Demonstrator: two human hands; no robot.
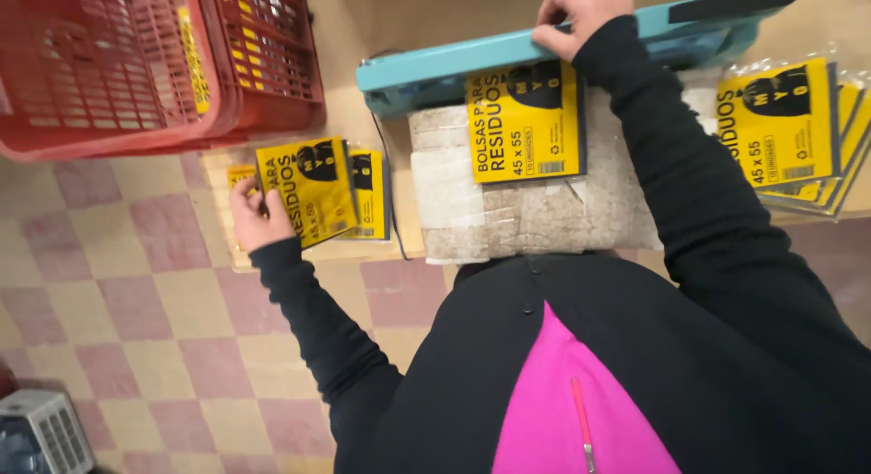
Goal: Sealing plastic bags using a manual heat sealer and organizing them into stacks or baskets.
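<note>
Hands work at both ends of a pale wooden counter (404,229), with a teal heat sealer (508,61) as the landmark at its far edge. The right hand (581,16) lies on top of the sealer's long teal arm, fingers (555,40) curled over its near edge and pressing down on it. Under that arm, on the near side of the sealer, a yellow packet of bags (524,122) lies flat on a block wrapped in beige tape (517,202), its top edge tucked beneath the arm. Well to the left of the sealer, the left hand (256,218) grips another yellow packet (307,188) by its left edge, fingers closed on it, thumb on top; this packet rests tilted on a small stack of similar packets (370,195) lying on the counter's left end. Further left of the sealer and beyond that stack stand two red plastic baskets (136,66), nested side by side. To the right of the sealer, a fanned pile of yellow packets in clear wrap (798,129) lies on the counter. Both arms wear black sleeves (699,193), over a pink top (553,410). Below the counter's near edge a floor of pink and cream tiles (154,347) shows.
</note>
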